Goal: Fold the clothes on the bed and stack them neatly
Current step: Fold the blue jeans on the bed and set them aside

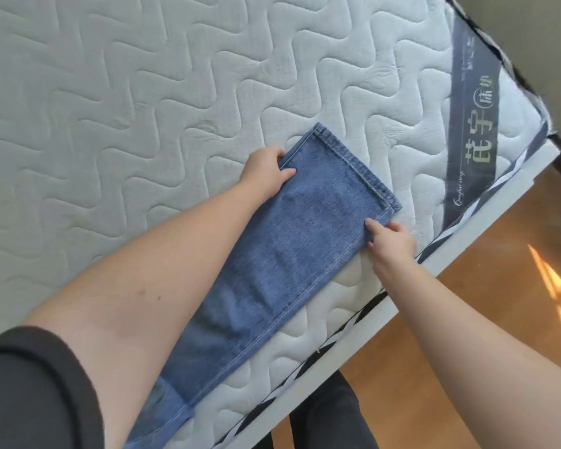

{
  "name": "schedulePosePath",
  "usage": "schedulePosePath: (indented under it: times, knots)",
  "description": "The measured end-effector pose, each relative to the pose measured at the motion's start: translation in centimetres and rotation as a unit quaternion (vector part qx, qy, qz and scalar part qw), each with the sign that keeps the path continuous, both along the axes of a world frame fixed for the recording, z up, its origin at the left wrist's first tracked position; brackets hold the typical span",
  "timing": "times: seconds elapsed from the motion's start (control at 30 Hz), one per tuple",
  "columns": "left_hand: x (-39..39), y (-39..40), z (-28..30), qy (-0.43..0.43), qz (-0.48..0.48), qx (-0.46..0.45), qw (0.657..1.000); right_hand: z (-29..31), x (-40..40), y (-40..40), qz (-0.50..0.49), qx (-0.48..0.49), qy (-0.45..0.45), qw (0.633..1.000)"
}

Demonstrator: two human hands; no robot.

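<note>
Jeans (282,264) are lying flat along the mattress (110,102), running from 7 o'clock up toward the hem at 1 o'clock. The left hand (266,173) is pinching the hem's 10 o'clock corner, thumb on top, while the right hand (391,239) is pinching the 4 o'clock corner.

Both arms reach forward, each hand at a side edge of the jeans (292,254).

The left hand (268,176) pinches the left edge near the hem, thumb on top and fingers curled. The right hand (391,238) pinches the right corner. Both forearms are bare; a dark sleeve (23,393) covers the left upper arm.
</note>
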State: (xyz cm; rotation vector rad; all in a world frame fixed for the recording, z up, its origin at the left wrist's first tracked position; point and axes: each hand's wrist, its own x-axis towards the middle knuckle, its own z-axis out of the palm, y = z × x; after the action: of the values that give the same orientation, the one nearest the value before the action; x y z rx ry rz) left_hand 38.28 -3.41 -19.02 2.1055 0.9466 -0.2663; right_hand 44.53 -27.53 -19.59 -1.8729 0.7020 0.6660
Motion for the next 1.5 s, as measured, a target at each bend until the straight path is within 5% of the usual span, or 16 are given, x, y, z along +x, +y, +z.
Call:
schedulePosePath:
  times: [0.43, 0.57, 0.73, 0.9, 1.0, 1.23, 1.37, 1.5]
  knots:
    - [5.5, 0.5, -1.6, 0.017, -0.010, 0.054, 0.998, -2.2, 3.8, -1.9, 0.054, -0.043, 0.052, 0.996]
    - [4.6, 0.1, -0.9, -0.013, -0.006, 0.045, 0.999, -1.2, 4.5, -1.9, 0.026, 0.021, 0.097, 0.995]
    - [-0.6, 1.1, 1.0, -0.063, 0.018, 0.043, 0.997, 0.7, 3.8, -1.4, 0.067, 0.008, 0.085, 0.994]
    - [-10.3, 0.6, 3.2, -0.101, 0.038, 0.011, 0.994, 2.6, -3.9, -1.1, 0.112, -0.189, -0.036, 0.975]
    - [-18.1, -0.3, 4.4, -0.098, 0.093, 0.014, 0.991, 4.1, -12.0, -0.1, 0.230, -0.131, -0.058, 0.963]
    - [-40.0, -4.6, 6.3, -0.023, 0.265, 0.069, 0.962, 5.9, -28.8, 4.6, 0.518, 0.007, -0.035, 0.855]
    - [-50.5, -7.1, 7.1, 0.059, 0.257, 0.186, 0.946, 6.7, -36.3, 5.5, 0.647, 0.038, -0.009, 0.762]
    - [-56.8, -9.8, 6.4, 0.144, 0.293, 0.065, 0.943, 6.9, -42.1, 5.6, 0.722, 0.024, -0.009, 0.691]
